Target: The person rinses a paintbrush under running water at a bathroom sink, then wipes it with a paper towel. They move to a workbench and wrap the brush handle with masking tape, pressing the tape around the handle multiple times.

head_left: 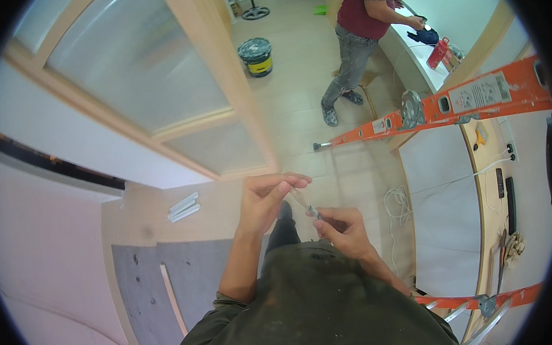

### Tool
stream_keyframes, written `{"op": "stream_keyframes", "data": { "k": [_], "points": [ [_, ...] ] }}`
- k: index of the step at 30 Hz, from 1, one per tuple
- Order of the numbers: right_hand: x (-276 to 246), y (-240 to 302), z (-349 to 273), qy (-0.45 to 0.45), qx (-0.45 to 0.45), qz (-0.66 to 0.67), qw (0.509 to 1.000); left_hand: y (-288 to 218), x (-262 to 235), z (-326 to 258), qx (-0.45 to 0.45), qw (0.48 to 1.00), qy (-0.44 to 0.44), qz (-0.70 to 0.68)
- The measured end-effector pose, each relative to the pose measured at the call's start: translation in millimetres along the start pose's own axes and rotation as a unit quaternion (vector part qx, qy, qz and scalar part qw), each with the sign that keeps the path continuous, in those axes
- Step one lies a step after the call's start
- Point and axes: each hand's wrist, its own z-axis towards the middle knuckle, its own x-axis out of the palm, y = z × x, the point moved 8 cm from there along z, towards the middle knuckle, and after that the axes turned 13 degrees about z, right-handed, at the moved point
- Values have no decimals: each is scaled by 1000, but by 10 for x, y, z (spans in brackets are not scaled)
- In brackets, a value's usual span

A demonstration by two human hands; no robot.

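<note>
My left hand (262,201) and my right hand (344,231) are in front of my body, at about the middle of the view. Between them stretches a small, thin, see-through piece with a dark, speckled lower end (313,211); its exact kind is too small to make out. The fingertips of my left hand pinch its upper end. Lower and to the right, the thumb and fingers of my right hand close on the dark end. My fingers partly cover both ends.
An orange ladder (422,110) reaches in from the right. Beyond it a person (359,37) stands at a white counter. A dark bucket (256,56) sits on the floor. White cable (397,205) lies beside a desk (480,224). Left are a wood-framed partition (214,69), white strips (184,206) and a grey sheet (199,258).
</note>
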Motion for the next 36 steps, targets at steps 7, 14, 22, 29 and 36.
{"op": "stream_keyframes", "data": {
  "k": [7, 14, 22, 29, 36],
  "points": [
    [18, 83, 909, -9, 23, 70, 997, 108, -374, 1189, 1, 978, 153, -140],
    [-83, 123, 1345, 14, 90, 128, 988, 296, -292, 1862, -44, 901, 323, -287],
    [-467, 361, 1667, 12, 89, 153, 984, 397, -51, 2340, -108, 936, 306, -138],
    [-626, 551, 1823, 99, 62, 226, 967, 568, 111, 2610, -56, 941, 281, -179],
    [-982, 599, 1918, 74, 61, 199, 975, 736, 163, 2843, -85, 968, 188, -143]
  ]
}}
